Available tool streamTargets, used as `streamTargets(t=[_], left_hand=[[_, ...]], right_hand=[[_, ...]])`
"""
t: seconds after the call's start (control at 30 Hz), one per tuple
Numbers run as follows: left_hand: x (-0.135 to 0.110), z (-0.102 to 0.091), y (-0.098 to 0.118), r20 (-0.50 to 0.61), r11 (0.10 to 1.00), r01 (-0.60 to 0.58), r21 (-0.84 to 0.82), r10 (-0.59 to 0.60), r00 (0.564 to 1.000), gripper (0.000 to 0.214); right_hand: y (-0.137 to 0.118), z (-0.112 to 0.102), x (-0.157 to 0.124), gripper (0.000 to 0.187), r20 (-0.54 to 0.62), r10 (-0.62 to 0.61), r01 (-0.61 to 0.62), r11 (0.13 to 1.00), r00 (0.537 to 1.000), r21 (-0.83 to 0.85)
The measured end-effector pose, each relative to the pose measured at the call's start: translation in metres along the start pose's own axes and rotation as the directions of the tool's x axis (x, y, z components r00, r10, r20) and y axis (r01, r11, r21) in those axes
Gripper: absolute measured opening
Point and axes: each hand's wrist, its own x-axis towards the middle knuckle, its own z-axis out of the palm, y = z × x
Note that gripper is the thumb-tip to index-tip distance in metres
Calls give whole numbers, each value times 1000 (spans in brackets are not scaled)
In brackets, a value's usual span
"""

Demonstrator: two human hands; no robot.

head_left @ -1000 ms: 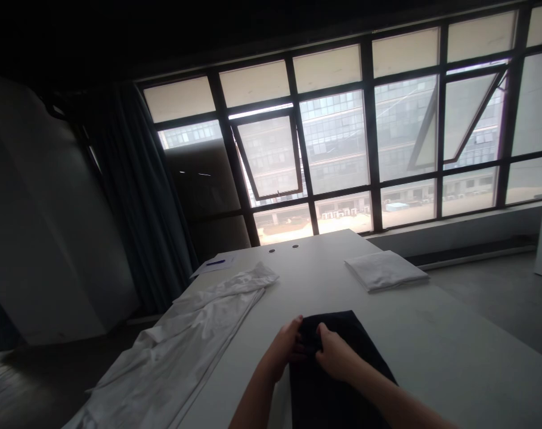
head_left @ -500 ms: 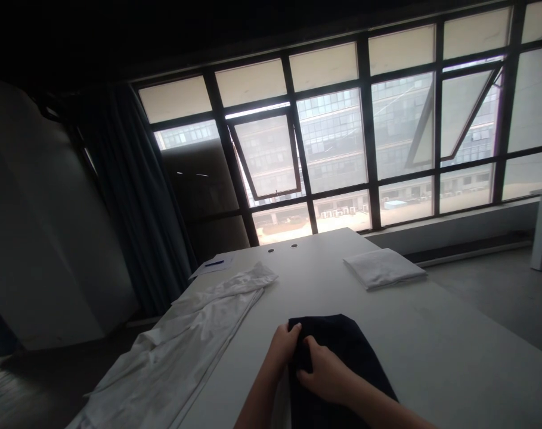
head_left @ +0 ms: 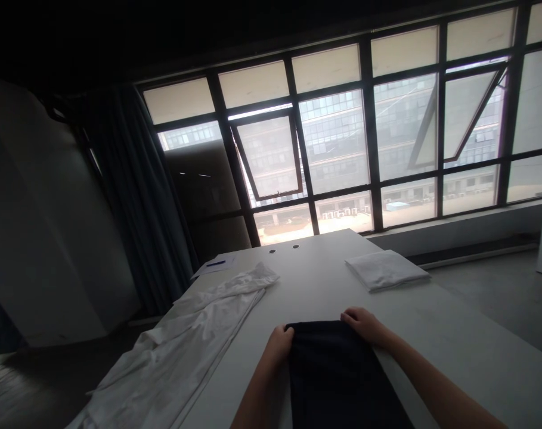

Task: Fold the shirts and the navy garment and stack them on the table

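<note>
A dark navy piece of cloth (head_left: pixel 337 375), perhaps a garment, lies on the white table (head_left: pixel 306 286) in front of me and runs out of the bottom of the view. My left hand (head_left: pixel 280 344) pinches its far left corner. At the far right corner, my right hand (head_left: pixel 364 325) grips the edge between thumb and fingers. Between the two hands the far edge is stretched nearly straight. The near end of the cloth is out of sight.
Rumpled white cloth (head_left: pixel 185 339) spreads along the table's left side. A folded white cloth (head_left: pixel 387 270) lies at the far right. A blue pen (head_left: pixel 216 263) rests on paper at the far left. Beyond are a dark curtain (head_left: pixel 141 202) and windows.
My right hand has moved from the cloth's left part to its far right corner. The far edge is now pulled straight; my left hand stays at the left corner.
</note>
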Motion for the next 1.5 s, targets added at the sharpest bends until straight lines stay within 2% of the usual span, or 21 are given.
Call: streamTargets(t=[0.07,0.2,0.4,0.6,0.77,0.93,1.13,1.27,1.37,1.43,1.5], left_hand=[[2,4,-2,-49,996,-17,88,22,999,15],[0,11,-2,-105,970,-69,235,96,990,27],[-6,12,2,-132,916,-105,387,167,977,36],[-6,11,0,-120,857,-94,506,178,977,21],[-11,12,-3,-107,788,-74,611,174,979,21],[-14,16,-4,-113,751,-88,654,212,971,27],[-12,19,-9,-157,784,-140,605,290,944,22],[-5,18,-15,-164,817,-183,546,319,934,23],[1,17,-17,-156,839,-205,504,322,934,21],[5,16,-17,-151,851,-213,480,319,936,21],[8,15,-18,-145,859,-219,463,317,937,22]], right_hand=[[9,6,3,33,19,7,-6,999,1000,-45],[15,17,8,32,16,7,-5,990,1000,-137],[27,14,10,46,-12,31,-33,971,999,-236],[38,14,12,45,-29,49,-56,955,998,-293],[37,21,10,41,-64,38,-57,943,997,-327],[36,22,8,39,-89,38,-67,932,995,-355],[35,21,7,38,-104,53,-90,919,993,-385],[23,14,2,35,-137,45,-99,904,990,-417],[1,10,-5,31,-182,7,-89,892,983,-444],[-19,14,-13,30,-184,-39,-49,892,982,-449],[-38,27,-24,33,-122,-99,36,901,988,-433]])
